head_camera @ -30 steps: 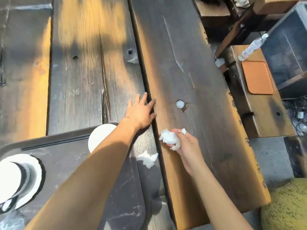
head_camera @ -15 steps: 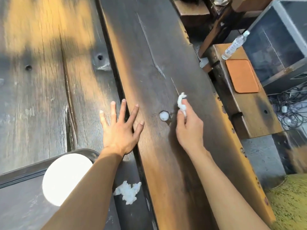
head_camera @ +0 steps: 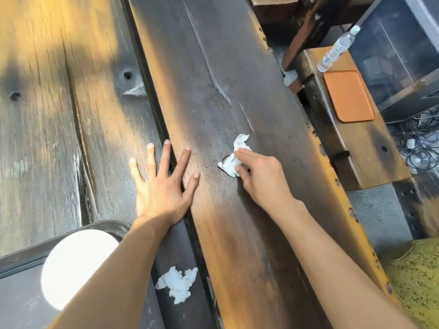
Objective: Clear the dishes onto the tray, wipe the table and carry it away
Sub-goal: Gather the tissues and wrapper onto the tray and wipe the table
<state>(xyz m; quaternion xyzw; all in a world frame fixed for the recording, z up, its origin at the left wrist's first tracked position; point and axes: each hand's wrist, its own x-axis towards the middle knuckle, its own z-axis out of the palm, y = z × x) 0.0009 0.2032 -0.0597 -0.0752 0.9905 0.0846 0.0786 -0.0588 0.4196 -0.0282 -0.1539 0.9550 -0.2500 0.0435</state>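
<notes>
My right hand [head_camera: 260, 176] presses a crumpled white tissue [head_camera: 234, 157] flat onto the right plank of the dark wooden table [head_camera: 213, 67]. My left hand [head_camera: 161, 186] lies flat with fingers spread across the gap between the planks, holding nothing. At the lower left the dark tray [head_camera: 21, 260] shows one corner, with a white plate [head_camera: 71, 264] on it, partly hidden by my left forearm. A second crumpled tissue [head_camera: 177, 283] lies on the table just right of the tray.
Beyond the table's right edge stands a wooden bench [head_camera: 370, 150] with an orange mat [head_camera: 348, 95] and a plastic water bottle [head_camera: 337, 49]. A grey open box [head_camera: 403, 55] and loose cables [head_camera: 420, 148] are further right. A yellow-green cushion [head_camera: 418, 281] sits at the lower right.
My right hand has slid the tissue left over the white spot on the plank, which no longer shows. My left hand moved up from the tray, then stayed spread. The view shifted right.
</notes>
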